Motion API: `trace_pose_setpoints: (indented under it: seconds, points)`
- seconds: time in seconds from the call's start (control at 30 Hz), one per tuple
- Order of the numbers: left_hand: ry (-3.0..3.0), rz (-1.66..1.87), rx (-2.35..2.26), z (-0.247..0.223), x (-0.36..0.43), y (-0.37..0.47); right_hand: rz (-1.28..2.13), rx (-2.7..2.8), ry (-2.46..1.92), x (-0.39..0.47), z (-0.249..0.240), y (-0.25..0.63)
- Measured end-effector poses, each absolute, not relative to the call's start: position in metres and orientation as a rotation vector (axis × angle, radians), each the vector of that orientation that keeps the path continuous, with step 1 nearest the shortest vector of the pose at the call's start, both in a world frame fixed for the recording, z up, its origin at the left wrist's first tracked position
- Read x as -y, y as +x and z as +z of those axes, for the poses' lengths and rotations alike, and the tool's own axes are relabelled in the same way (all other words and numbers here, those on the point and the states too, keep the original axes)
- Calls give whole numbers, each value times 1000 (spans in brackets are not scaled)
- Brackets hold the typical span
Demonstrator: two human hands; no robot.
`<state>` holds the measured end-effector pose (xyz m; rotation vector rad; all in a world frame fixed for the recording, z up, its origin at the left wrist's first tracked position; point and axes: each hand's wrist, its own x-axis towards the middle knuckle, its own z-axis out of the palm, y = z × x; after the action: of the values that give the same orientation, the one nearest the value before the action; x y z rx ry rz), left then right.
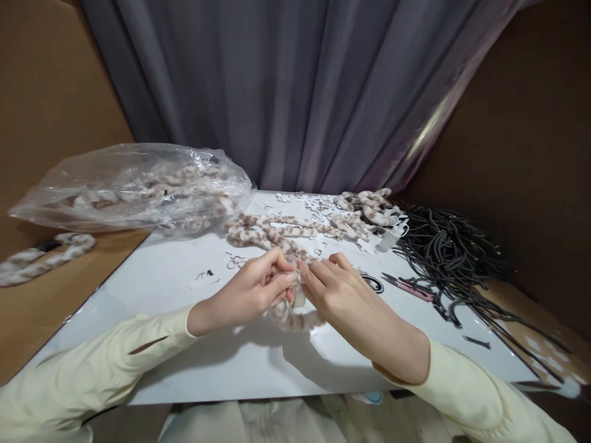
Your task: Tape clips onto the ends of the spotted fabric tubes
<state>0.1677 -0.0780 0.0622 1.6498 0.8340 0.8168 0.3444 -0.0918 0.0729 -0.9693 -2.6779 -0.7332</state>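
Near the middle of the white table, my left hand (258, 287) and my right hand (337, 292) meet over a fluffy white-and-brown strip (289, 319). The thumb and fingers of my left hand pinch the strip's upper part. My right hand's fingers are closed on it from the other side. A small pale piece (300, 299) shows between the hands. Part of the strip hangs in a curve below them. The exact spot where the fingertips meet is small and partly hidden.
A clear plastic bag (138, 187) of fluffy strips lies at the back left. More fluffy strips (295, 229) lie behind my hands. Pink-handled scissors (413, 289), a black ring (372, 283) and a pile of dark cords (443, 246) are on the right. A grey curtain (286, 92) hangs behind.
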Motion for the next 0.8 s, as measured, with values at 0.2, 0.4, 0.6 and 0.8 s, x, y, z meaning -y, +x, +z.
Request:
trace_pose_setpoints:
  seconds: [0.2, 0.4, 0.6, 0.8]
  points:
    - [1419, 689, -881, 72, 77, 170, -1031, 2678, -905, 92, 68, 340]
    - [1410, 585, -938, 74, 74, 169, -1039, 2744, -862, 89, 63, 339]
    - [1504, 505, -926, 68, 69, 164, -651, 2635, -963, 88, 56, 350]
    - [1416, 471, -868, 67, 66, 168, -522, 2582, -936, 92, 48, 356]
